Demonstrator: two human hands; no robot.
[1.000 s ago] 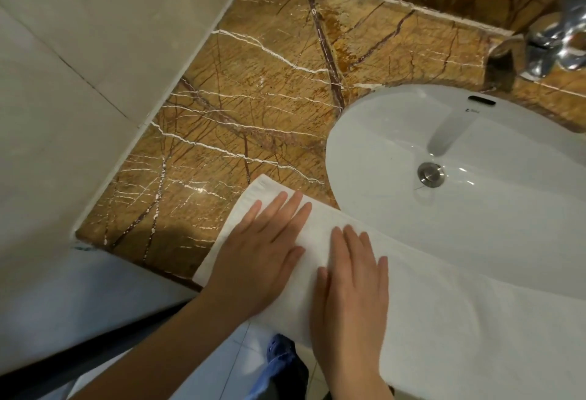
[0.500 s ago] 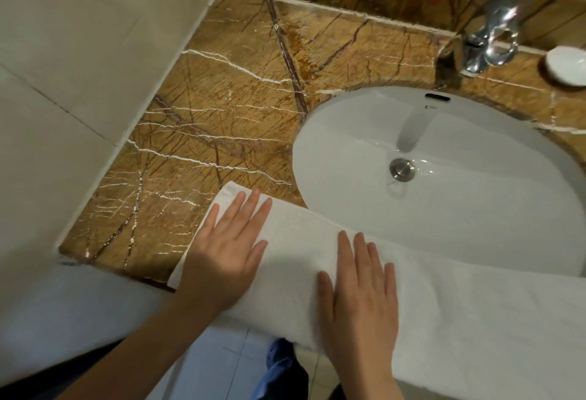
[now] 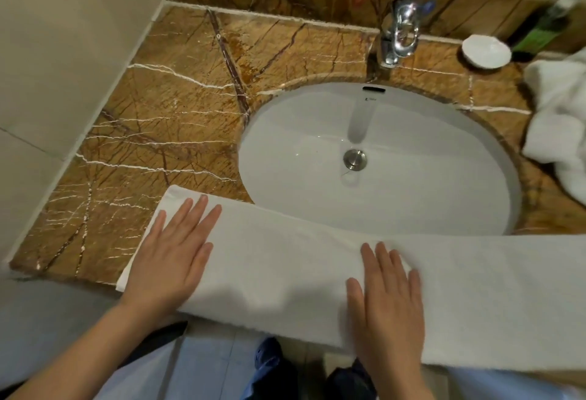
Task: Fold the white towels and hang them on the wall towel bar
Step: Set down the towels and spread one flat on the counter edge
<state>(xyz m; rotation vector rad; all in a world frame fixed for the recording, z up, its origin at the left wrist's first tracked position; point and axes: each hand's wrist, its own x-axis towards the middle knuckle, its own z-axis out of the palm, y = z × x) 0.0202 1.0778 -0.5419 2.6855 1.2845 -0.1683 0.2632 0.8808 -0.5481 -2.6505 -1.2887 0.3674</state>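
Note:
A long white towel (image 3: 285,260), folded into a strip, lies along the front edge of the brown marble counter (image 3: 165,114) and over the near rim of the sink. My left hand (image 3: 172,253) lies flat on its left end, fingers straight. My right hand (image 3: 388,298) presses flat on the towel's middle, fingers straight. A second white towel (image 3: 558,120) sits crumpled at the right edge of the counter. The wall towel bar is out of view.
A white oval sink (image 3: 396,184) fills the counter's middle, with a chrome tap (image 3: 399,34) behind it. A small white dish (image 3: 486,51) and a dark green bottle (image 3: 536,36) stand at the back right. A beige tiled wall (image 3: 57,50) closes the left side.
My right hand has slid to the right along the towel, away from my left hand, which stays on the left end. The view has shifted right, showing the tap and the crumpled towel.

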